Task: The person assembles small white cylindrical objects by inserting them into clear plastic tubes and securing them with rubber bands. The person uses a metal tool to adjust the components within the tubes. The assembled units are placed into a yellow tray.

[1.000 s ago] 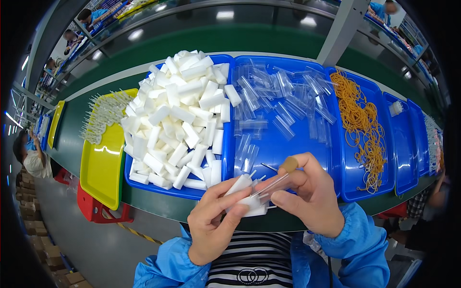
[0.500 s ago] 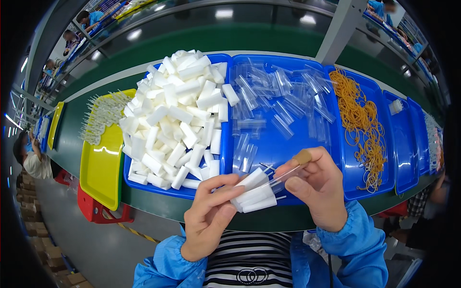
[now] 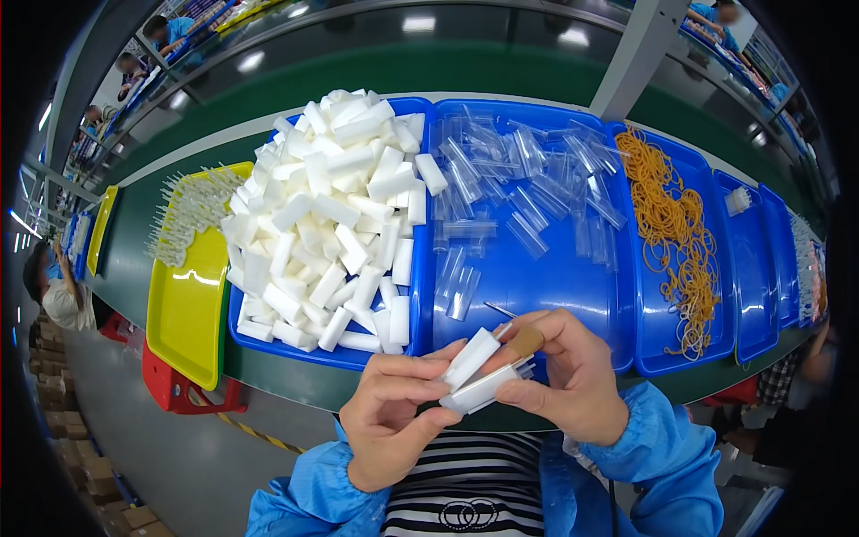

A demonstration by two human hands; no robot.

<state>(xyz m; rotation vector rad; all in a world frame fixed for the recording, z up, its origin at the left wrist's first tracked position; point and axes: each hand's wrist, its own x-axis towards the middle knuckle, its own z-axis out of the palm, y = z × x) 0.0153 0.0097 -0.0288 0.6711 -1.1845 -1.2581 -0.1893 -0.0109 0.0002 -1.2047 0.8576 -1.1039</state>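
Between my hands, in front of the trays, sit white foam pieces (image 3: 471, 356), with thin pale and metal rods (image 3: 499, 310) sticking out at their far end. My left hand (image 3: 394, 416) pinches the near end of the pieces between thumb and fingers. On the other side, my right hand (image 3: 580, 380) has its thumb pressed against the lower piece. A tan cover (image 3: 526, 341) wraps its index fingertip, which reaches in by the rods. Whether a clear tube is still in the right fingers is hard to make out.
A tall heap of white foam pieces (image 3: 333, 206) fills a blue tray. To its right are trays of clear plastic tubes (image 3: 528, 234) and orange rubber bands (image 3: 664, 215). A yellow tray (image 3: 183, 313) with spiky pale parts (image 3: 190, 213) stands at left, above a red stool (image 3: 170, 385).
My right hand has moved down and left against the foam pieces, bringing the clear tube it held to them. My left hand has shifted slightly, still holding the pieces.
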